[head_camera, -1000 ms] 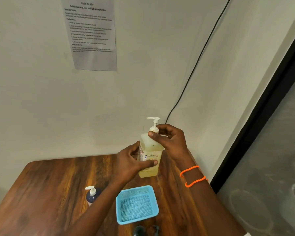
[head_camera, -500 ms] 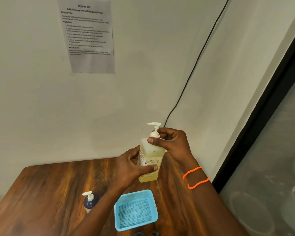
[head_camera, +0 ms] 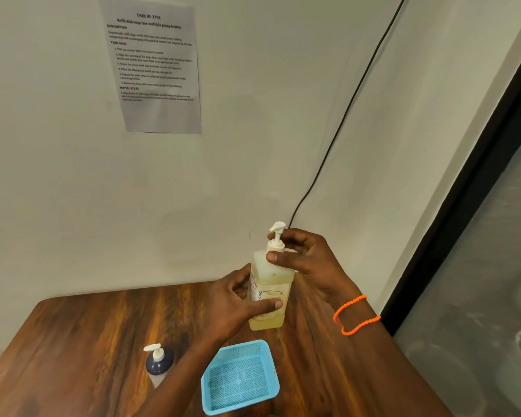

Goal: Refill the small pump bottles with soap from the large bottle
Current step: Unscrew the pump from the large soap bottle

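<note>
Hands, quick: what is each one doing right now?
Left hand: grips the body of the large soap bottle.
Right hand: fingers pinch the bottle's pump collar.

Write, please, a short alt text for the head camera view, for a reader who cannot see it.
A person's left hand grips the large yellow soap bottle on a wooden table while the right hand pinches its pump collar. Nearer stand a small dark pump bottle and a blue basket.

Hidden and unreadable parts
Wall sheet (head_camera: 158,66) body text too small; left hand (head_camera: 238,299) covers bottle label (head_camera: 269,296); basket (head_camera: 241,377) corner cut off.
</note>
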